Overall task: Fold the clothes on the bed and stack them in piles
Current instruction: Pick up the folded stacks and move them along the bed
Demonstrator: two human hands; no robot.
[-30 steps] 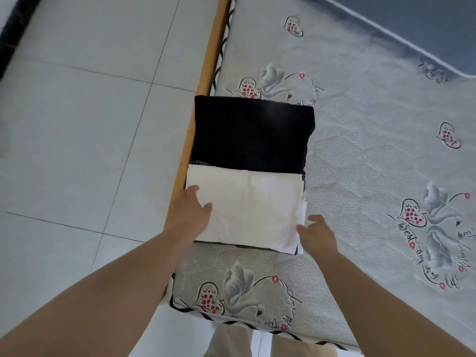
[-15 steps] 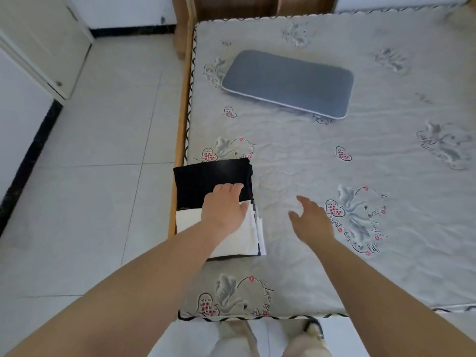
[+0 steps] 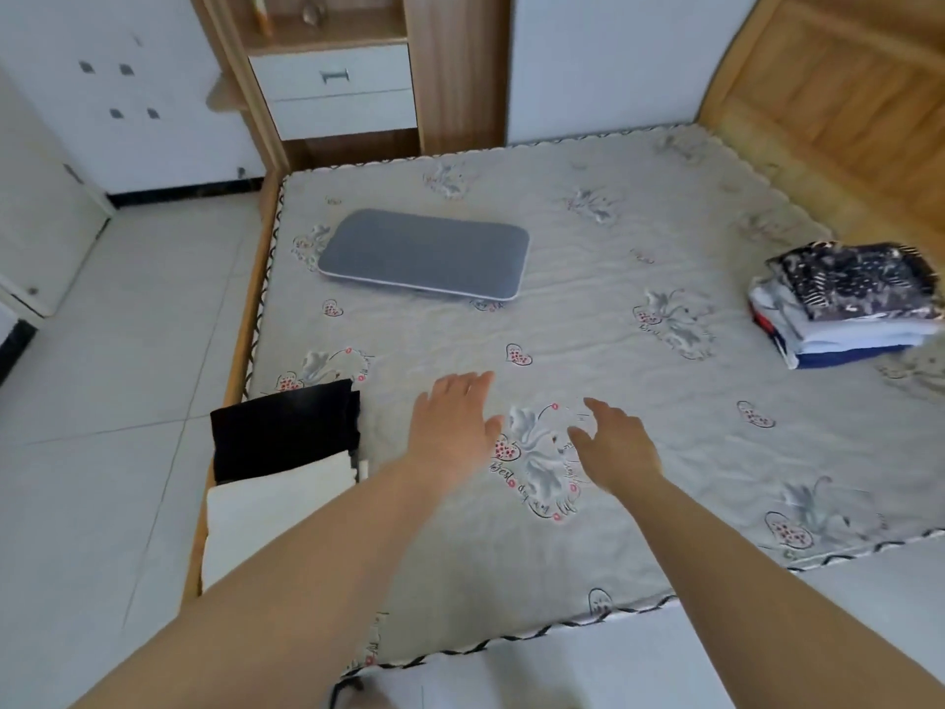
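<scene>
I have both hands out over the grey patterned mattress of the bed [image 3: 639,237], empty and spread wide. My left hand [image 3: 452,419] hovers palm down with straight fingers, just right of the folded black garment [image 3: 284,427] and the folded white cloth [image 3: 271,509], which lie together at the bed's left edge, the white nearer to me. My right hand [image 3: 616,442] hangs beside the left with relaxed, slightly parted fingers, holding nothing. The other pile of folded patterned, white and blue clothes [image 3: 844,304] sits well apart at the far right. I see no loose garment on the mattress, so I judge the folding nearly done; a good finish would be squaring the left pile's edges with flat palms. A grey rectangular cushion [image 3: 424,253] lies beyond.
</scene>
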